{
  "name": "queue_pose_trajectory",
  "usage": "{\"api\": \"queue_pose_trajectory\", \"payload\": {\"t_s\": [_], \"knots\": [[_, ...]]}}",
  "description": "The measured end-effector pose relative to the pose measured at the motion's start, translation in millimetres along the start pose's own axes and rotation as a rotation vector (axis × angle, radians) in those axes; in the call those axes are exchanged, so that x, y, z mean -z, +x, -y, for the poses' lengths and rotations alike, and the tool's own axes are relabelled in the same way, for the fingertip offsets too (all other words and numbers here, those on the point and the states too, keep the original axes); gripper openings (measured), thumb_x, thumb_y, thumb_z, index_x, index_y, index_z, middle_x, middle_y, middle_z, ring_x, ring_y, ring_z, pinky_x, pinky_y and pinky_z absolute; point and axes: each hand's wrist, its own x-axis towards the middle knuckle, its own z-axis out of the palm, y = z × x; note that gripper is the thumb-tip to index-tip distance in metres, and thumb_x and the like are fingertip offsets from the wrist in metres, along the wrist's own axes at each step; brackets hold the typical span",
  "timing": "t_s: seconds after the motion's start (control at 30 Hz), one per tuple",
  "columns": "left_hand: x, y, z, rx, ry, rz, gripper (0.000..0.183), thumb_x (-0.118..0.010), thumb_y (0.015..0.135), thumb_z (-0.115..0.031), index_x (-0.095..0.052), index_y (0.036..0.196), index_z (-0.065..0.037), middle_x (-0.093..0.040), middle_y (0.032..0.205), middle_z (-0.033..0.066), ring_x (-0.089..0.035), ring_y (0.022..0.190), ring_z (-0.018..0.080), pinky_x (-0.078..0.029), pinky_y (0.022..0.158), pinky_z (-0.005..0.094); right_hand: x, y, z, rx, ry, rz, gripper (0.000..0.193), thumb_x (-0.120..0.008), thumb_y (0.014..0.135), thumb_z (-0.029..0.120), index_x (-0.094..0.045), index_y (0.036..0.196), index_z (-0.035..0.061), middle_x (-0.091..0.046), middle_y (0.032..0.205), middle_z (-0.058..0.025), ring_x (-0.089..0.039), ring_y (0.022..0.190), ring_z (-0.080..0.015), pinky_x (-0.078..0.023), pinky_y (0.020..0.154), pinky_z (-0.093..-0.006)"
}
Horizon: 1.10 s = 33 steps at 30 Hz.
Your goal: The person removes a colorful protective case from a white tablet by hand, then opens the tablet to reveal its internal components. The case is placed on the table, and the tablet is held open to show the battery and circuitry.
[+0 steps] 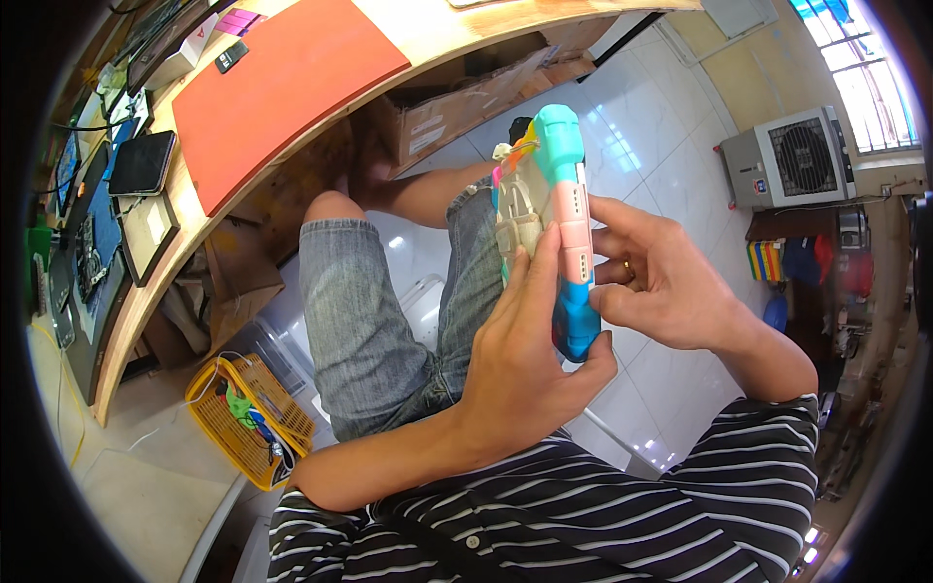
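In front of my lap I hold up a plastic toy (575, 233) on its edge, with teal, pink and blue sections and small slots along its narrow side. A beige moulded part with pale wires (523, 209) sits on its left face. My left hand (530, 360) grips the lower part, fingers laid along the left face and thumb by the blue end. From the right, my right hand (666, 277) closes on the toy, thumb against the blue section and fingers bent behind the edge. A ring shows on one finger. The toy's right face is mostly hidden.
A wooden table (442, 49) curves across the upper left, bearing an orange-red mat (287, 92) and a black phone (142, 163). A yellow basket (228, 432) with small items stands on the floor at lower left. A grey air cooler (789, 157) stands at far right.
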Motion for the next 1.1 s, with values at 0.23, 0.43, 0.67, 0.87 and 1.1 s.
{"api": "queue_pose_trajectory", "payload": {"t_s": [0.23, 0.43, 0.67, 0.87, 1.1], "knots": [[-4, 1, 3, -0.043, 0.069, 0.002, 0.095, -0.080, 0.080, -0.003, -0.027, 0.159, 0.005, -0.060, 0.138, 0.0235, -0.065, 0.124, 0.0325, -0.060, 0.094, 0.0394, 1, 2, -14, 0.059, -0.193, -0.122, 0.065, -0.062, 0.083, 0.006, -0.045, 0.145, -0.0067, -0.073, 0.107, -0.0229, -0.076, 0.089, -0.0274, -0.059, 0.077, -0.0359], [-37, 15, 11, -0.245, 0.267, -0.122, 0.096, -0.086, 0.077, -0.019, -0.035, 0.154, 0.008, -0.061, 0.132, 0.0328, -0.058, 0.126, 0.0541, -0.055, 0.095, 0.0490, 9, 1, 3, -0.093, -0.579, -0.288, 0.049, -0.061, 0.083, 0.011, -0.054, 0.128, -0.0084, -0.069, 0.083, -0.0251, -0.069, 0.067, -0.0333, -0.052, 0.062, -0.0415], [-21, 13, 3, -0.115, 0.137, -0.067, 0.098, -0.084, 0.075, -0.008, -0.031, 0.157, 0.006, -0.060, 0.138, 0.0287, -0.069, 0.118, 0.0365, -0.062, 0.086, 0.0386, 13, -1, -11, -0.058, -0.358, -0.282, 0.049, -0.064, 0.088, 0.012, -0.052, 0.132, -0.0056, -0.069, 0.086, -0.0171, -0.071, 0.075, -0.0239, -0.054, 0.065, -0.0358], [32, 0, 5, 0.038, -0.061, -0.082, 0.095, -0.074, 0.074, -0.003, -0.030, 0.157, 0.008, -0.066, 0.122, 0.0282, -0.074, 0.100, 0.0273, -0.061, 0.076, 0.0331, -1, 16, -1, -0.106, 0.113, -0.018, 0.049, -0.064, 0.093, 0.011, -0.050, 0.138, -0.0023, -0.069, 0.097, -0.0071, -0.072, 0.082, -0.0152, -0.058, 0.067, -0.0305], [85, -22, 19, 0.181, -0.354, -0.118, 0.094, -0.063, 0.078, 0.010, -0.021, 0.162, 0.003, -0.062, 0.139, 0.0229, -0.067, 0.118, 0.0218, -0.056, 0.094, 0.0311, -27, 57, -19, 0.239, -0.227, 0.015, 0.033, -0.074, 0.094, 0.009, -0.065, 0.124, -0.0030, -0.069, 0.114, -0.0099, -0.070, 0.103, -0.0154, -0.058, 0.085, -0.0294]]}}
